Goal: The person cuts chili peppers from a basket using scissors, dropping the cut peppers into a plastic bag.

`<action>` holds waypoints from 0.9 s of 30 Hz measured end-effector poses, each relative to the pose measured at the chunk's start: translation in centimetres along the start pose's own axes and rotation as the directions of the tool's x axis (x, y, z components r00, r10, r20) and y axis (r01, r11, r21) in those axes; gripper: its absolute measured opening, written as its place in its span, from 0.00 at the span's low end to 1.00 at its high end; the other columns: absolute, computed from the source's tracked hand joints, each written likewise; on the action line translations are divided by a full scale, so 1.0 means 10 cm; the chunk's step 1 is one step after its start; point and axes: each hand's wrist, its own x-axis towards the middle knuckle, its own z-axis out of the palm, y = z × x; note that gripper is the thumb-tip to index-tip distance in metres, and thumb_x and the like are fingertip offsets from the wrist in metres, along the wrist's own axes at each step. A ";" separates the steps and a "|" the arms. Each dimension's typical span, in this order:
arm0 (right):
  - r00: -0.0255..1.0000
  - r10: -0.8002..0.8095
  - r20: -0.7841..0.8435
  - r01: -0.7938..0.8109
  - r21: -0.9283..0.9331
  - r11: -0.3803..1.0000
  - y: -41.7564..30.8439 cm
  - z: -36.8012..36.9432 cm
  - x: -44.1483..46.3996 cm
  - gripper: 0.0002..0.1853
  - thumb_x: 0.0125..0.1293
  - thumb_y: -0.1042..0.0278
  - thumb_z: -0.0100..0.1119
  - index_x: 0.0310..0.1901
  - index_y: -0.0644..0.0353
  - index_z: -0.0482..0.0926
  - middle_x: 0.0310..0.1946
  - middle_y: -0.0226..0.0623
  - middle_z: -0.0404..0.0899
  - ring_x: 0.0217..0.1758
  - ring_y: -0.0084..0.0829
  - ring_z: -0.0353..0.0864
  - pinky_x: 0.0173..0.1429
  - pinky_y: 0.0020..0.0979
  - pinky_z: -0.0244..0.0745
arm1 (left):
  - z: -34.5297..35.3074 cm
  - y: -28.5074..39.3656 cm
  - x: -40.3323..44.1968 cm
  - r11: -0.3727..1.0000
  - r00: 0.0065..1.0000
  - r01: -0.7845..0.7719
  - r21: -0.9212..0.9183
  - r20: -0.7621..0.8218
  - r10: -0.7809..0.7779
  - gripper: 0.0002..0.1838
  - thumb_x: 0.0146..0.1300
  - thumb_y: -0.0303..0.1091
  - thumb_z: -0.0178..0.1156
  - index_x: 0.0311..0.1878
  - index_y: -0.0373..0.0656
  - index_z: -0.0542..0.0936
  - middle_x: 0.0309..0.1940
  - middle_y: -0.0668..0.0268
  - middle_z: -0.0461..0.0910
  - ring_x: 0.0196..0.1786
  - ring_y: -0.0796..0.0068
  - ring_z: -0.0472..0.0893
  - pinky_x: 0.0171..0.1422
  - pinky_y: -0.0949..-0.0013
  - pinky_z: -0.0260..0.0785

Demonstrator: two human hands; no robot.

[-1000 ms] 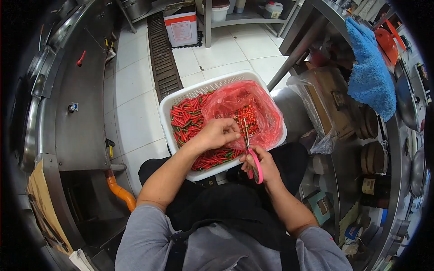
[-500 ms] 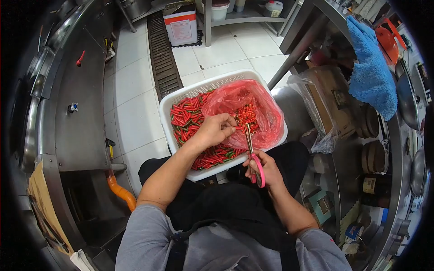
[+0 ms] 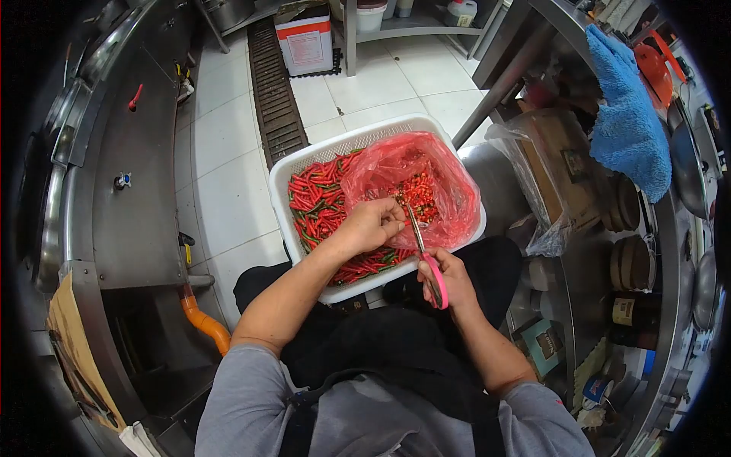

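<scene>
My left hand (image 3: 371,225) is pinched over the near edge of a red plastic bag (image 3: 461,199), holding a chili pepper mostly hidden by the fingers. In my right hand (image 3: 451,280) are pink-handled scissors (image 3: 416,232), their blades pointing up to my left fingertips and looking nearly closed. Cut chili pieces (image 3: 421,196) lie inside the opened bag. It rests in the right part of a white perforated basket (image 3: 283,175), with whole red and green chilies (image 3: 316,194) heaped at the left and front. The basket sits in front of my knees.
A metal cabinet (image 3: 137,206) with an orange pipe (image 3: 204,320) stands left. On the right, a blue towel (image 3: 628,122) hangs above shelves holding a plastic-wrapped box (image 3: 552,164). A floor drain grate (image 3: 274,99) runs ahead beside a white-and-red container (image 3: 307,47).
The scissors' blades have come closer together and their tips have shifted slightly up and left. The red chili end seen at my left fingertips no longer shows clearly.
</scene>
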 end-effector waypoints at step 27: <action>0.999 0.011 -0.041 -0.012 -0.042 0.999 0.12 -0.14 0.01 0.16 0.67 0.67 0.60 0.51 0.65 0.71 0.27 0.37 0.79 0.15 0.25 0.77 0.17 0.24 0.71 | -0.17 0.01 0.04 0.758 0.811 -0.389 0.523 -0.196 0.551 0.11 0.57 0.25 0.63 0.44 0.38 0.80 0.39 0.55 0.82 0.41 0.56 0.83 0.48 0.62 0.76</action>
